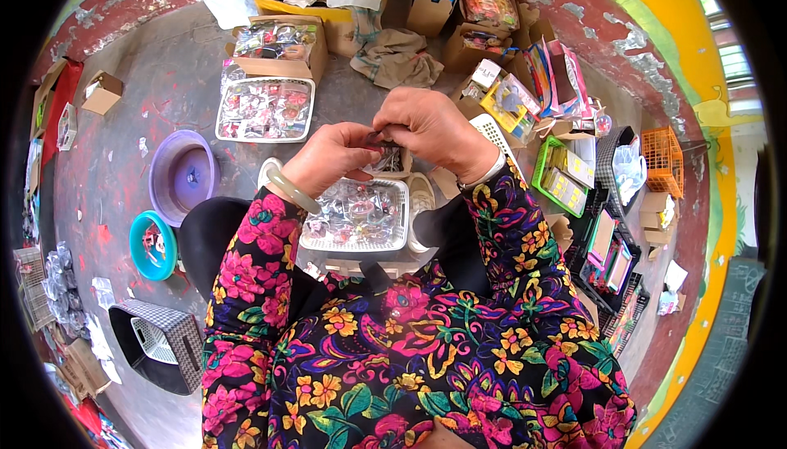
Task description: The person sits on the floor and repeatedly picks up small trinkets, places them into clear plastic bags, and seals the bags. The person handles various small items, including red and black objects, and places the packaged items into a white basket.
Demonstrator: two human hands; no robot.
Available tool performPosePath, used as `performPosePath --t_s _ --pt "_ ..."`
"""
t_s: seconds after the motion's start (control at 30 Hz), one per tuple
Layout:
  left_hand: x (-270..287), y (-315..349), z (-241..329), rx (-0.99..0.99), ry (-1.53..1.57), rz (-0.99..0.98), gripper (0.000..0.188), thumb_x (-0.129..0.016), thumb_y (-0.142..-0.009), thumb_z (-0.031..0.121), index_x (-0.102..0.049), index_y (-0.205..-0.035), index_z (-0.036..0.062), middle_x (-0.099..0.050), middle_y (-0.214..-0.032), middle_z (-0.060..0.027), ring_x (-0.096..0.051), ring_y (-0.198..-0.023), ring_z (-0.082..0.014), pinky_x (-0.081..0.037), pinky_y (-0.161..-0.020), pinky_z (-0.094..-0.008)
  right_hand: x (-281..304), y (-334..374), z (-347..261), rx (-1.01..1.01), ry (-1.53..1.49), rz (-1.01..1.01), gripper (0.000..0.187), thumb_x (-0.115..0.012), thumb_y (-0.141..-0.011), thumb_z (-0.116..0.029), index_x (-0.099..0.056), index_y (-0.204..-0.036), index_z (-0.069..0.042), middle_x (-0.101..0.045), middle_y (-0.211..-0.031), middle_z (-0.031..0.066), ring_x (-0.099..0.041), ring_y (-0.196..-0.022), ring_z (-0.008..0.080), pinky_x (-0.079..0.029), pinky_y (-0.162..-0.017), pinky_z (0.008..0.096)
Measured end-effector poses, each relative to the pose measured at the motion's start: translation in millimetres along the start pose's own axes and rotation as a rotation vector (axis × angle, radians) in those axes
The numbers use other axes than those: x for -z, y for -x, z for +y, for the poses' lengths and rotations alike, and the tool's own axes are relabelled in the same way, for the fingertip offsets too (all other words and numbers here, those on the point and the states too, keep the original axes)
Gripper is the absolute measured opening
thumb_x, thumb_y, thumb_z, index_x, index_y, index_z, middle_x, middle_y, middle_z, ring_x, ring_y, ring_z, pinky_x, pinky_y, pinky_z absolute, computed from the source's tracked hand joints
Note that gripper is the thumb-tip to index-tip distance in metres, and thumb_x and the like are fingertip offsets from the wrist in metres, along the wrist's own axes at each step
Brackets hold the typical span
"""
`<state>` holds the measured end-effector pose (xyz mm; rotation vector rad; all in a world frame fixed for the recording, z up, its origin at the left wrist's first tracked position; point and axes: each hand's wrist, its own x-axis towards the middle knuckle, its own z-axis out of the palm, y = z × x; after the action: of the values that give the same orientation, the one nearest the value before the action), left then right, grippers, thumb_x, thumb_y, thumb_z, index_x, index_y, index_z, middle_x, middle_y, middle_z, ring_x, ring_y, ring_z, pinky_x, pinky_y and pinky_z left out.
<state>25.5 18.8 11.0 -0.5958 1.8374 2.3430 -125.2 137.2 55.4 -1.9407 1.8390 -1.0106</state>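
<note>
My left hand (332, 158) and my right hand (434, 133) meet in front of me, both closed, fingertips pinched together. Between them is a small dark item (375, 137), mostly covered by the fingers, so its kind does not show. Below the hands, between my feet, stands a white plastic basket (351, 246) holding many small clear packets (352, 207) with red and dark pieces inside. Just beyond it, partly hidden under my hands, is a box of small dark things (393, 162).
Farther off sit another white basket (223, 125) of packets and several cardboard boxes (316, 51). To the left are a purple basin (184, 178), a teal basin (153, 246) and a checkered bin (184, 342). A green tray (561, 177) and black crates (608, 264) crowd the right.
</note>
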Motion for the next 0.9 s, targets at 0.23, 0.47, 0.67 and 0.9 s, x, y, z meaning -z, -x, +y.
performPosePath --t_s 0.23,0.47,0.67,0.9 --pt "-1 1 5 0.008 0.004 -0.028 0.031 -0.063 -0.082 0.015 -0.057 -0.11 0.0031 -0.063 -0.096 -0.001 -0.06 -0.085 -0.0085 -0.051 -0.066 -0.0232 -5 2 7 0.108 0.139 -0.025 0.01 -0.058 -0.069 -0.006 -0.066 -0.074 -0.009 -0.057 -0.072 0.008 -0.056 -0.074 0.0283 -0.045 -0.067 0.0371" --pt "0 2 3 -0.007 0.023 -0.061 0.028 -0.062 -0.083 0.013 -0.057 -0.109 0.0039 -0.062 -0.097 -0.0014 -0.06 -0.088 -0.0096 -0.051 -0.067 -0.0244 -7 0 -6 -0.051 0.033 -0.096 0.023 -0.056 -0.074 -0.007 -0.057 -0.097 -0.01 -0.058 -0.075 0.0088 -0.056 -0.075 0.0298 -0.044 -0.066 0.0392" --pt "0 3 4 -0.029 0.162 -0.028 0.026 -0.06 -0.083 0.008 -0.056 -0.108 0.0015 -0.063 -0.094 -0.0042 -0.061 -0.085 -0.0115 -0.051 -0.069 -0.0243 4 -3 -13 0.006 -0.074 -0.041 0.033 -0.054 -0.074 0.001 -0.054 -0.106 -0.006 -0.062 -0.09 0.011 -0.059 -0.089 0.0243 -0.046 -0.076 0.0325" --pt "-1 7 14 -0.143 0.387 -0.007 0.029 -0.057 -0.084 0.001 -0.054 -0.113 0.0007 -0.063 -0.098 -0.0089 -0.062 -0.087 -0.0147 -0.051 -0.07 -0.0242 29 2 -12 -0.308 -0.581 0.3 0.021 -0.06 -0.079 -0.004 -0.063 -0.099 -0.005 -0.063 -0.095 0.0019 -0.055 -0.087 0.0095 -0.043 -0.073 0.0232"
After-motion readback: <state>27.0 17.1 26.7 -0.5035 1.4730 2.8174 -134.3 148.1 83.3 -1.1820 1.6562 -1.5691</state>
